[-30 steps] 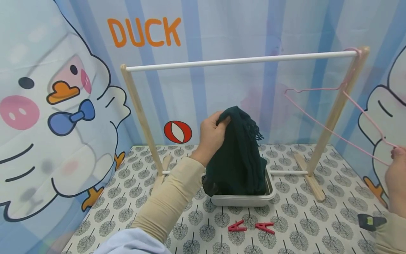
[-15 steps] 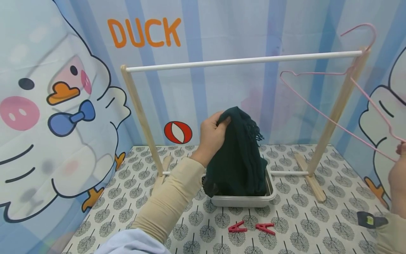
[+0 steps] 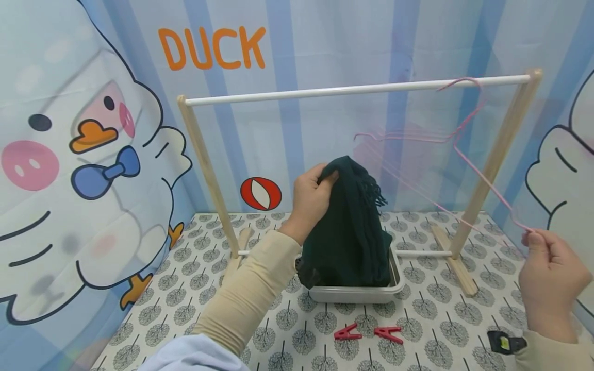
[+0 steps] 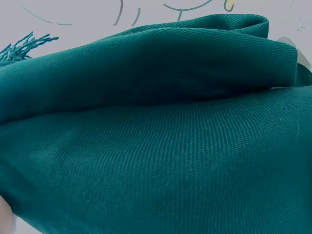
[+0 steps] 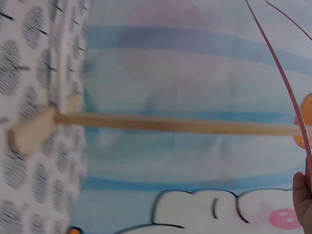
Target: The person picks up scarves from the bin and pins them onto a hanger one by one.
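A dark green scarf with a fringe on one side rises from a white tray, its top pinched between the thumb and fingers of my left hand. Folded layers of the same scarf fill the left wrist view. Out to the right, my right hand grips one end of a pink wire hanger. The hanger is tilted, its hook overlapping the white rail in the head view and its far end pointing left toward the scarf. Part of the hanger crosses the right wrist view.
A rack with a white top rail and wooden posts stands behind the tray. Two red clothespins lie on the tree-patterned tablecloth in front. A printed duck curtain hangs behind.
The hanger rose above the rail at the right post, then came left and down with my right hand, which is now further into view. My left hand and the scarf have stayed put.
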